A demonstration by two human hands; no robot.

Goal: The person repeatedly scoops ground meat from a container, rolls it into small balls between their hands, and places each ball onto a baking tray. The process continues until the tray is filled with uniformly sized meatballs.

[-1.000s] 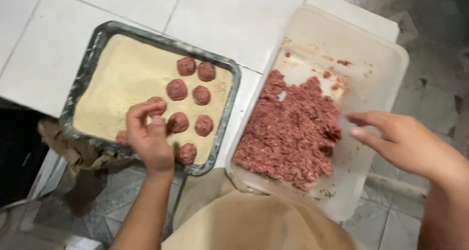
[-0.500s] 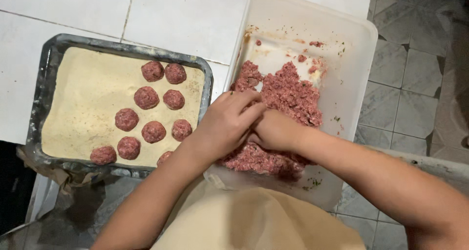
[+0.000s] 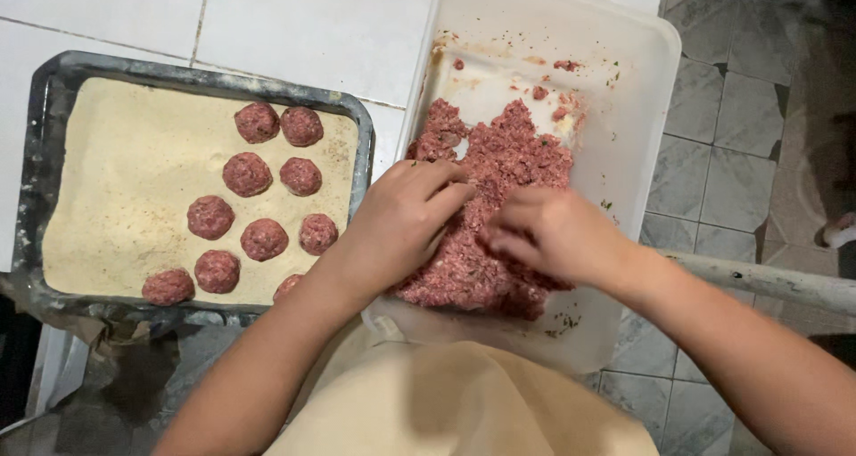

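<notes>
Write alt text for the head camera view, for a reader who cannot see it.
Both hands, left hand and right hand, dig into a mound of raw minced meat in a white plastic tub. To the left, a dark metal tray of breadcrumbs holds ten or so shaped meatballs.

Red-pink mince (image 3: 499,171) (green flecks), white tub (image 3: 624,82), beige crumbs (image 3: 125,188), grey tray (image 3: 53,73).

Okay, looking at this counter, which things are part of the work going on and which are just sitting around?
In use:
- left hand and right hand, both in the minced meat
- white plastic tub holding the meat
- metal tray of breadcrumbs
- meatballs on the crumbs

Lying about:
- pipe at right
- brown paper under the tray
</notes>
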